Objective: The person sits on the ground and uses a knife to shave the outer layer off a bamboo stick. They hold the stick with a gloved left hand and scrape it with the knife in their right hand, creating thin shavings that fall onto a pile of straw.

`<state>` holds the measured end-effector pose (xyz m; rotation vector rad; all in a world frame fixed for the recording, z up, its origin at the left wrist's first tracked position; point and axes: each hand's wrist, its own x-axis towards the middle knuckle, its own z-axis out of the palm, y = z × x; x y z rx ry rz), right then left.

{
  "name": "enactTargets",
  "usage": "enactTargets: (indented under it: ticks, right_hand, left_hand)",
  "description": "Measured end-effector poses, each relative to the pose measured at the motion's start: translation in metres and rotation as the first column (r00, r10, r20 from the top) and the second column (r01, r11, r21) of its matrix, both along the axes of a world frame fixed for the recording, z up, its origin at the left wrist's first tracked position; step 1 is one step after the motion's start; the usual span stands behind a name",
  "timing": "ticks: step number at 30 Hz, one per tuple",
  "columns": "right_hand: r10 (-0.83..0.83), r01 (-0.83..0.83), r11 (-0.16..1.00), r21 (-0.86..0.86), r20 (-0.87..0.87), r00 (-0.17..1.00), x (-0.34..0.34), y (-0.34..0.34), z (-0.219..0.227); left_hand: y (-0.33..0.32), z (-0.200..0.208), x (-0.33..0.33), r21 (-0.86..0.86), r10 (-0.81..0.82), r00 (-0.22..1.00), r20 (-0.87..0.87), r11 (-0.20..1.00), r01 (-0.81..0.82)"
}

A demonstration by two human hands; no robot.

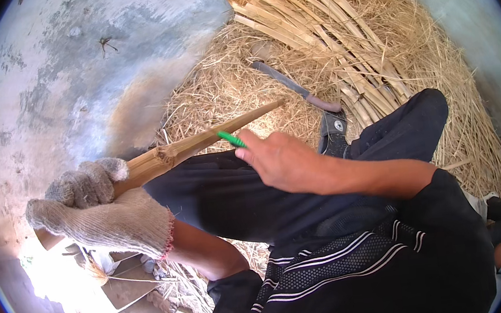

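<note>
A knitted grey work glove covers my left hand [100, 209], which is closed around the thick end of a split bamboo piece [191, 145]. The bamboo slants up to the right across my lap and narrows to a point; a raised node shows near the glove. My bare right hand [291, 163] pinches a slim green pen-like tool [230, 138]. Its far end is at the bamboo's edge, a little past the node; its exact kind is not clear.
A long knife [298, 87] with a brownish handle lies on the straw-like shavings [212, 81], near my dark shoe [333, 130]. Several split bamboo strips [354, 41] are heaped beyond it. A stained pale wall [69, 59] stands at the left. Dark-clothed legs [305, 212] are folded beneath my hands.
</note>
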<state>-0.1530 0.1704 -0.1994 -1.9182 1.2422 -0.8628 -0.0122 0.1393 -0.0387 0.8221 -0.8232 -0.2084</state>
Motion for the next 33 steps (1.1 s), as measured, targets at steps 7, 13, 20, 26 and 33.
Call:
enactTargets:
  ticks: [7,13,20,26,33]
  right_hand:
    - [-0.117,0.133,0.973,0.191,-0.089,0.989,-0.016,-0.011,-0.062]
    - [-0.138,0.151,0.980,0.128,-0.102,0.985,-0.007,0.001,-0.053]
    - [0.123,-0.024,0.961,0.276,-0.346,0.930,-0.014,0.020,-0.087]
    - [0.093,0.140,0.941,0.307,-0.635,0.767,-0.084,-0.020,-0.069]
    - [-0.016,-0.015,0.977,0.214,0.142,0.990,-0.029,0.016,0.056]
  left_hand:
    - [0.014,-0.003,-0.013,-0.022,-0.049,0.994,0.098,0.998,0.052]
    - [0.013,-0.002,-0.012,0.002,-0.099,0.992,0.082,0.995,0.099]
    - [0.009,-0.004,-0.017,-0.044,-0.306,0.911,0.277,0.943,0.330]
    - [-0.007,0.002,-0.002,-0.024,-0.165,0.968,0.188,0.985,0.173]
    - [-0.001,0.003,0.004,0.003,-0.427,0.886,0.183,0.901,0.434]
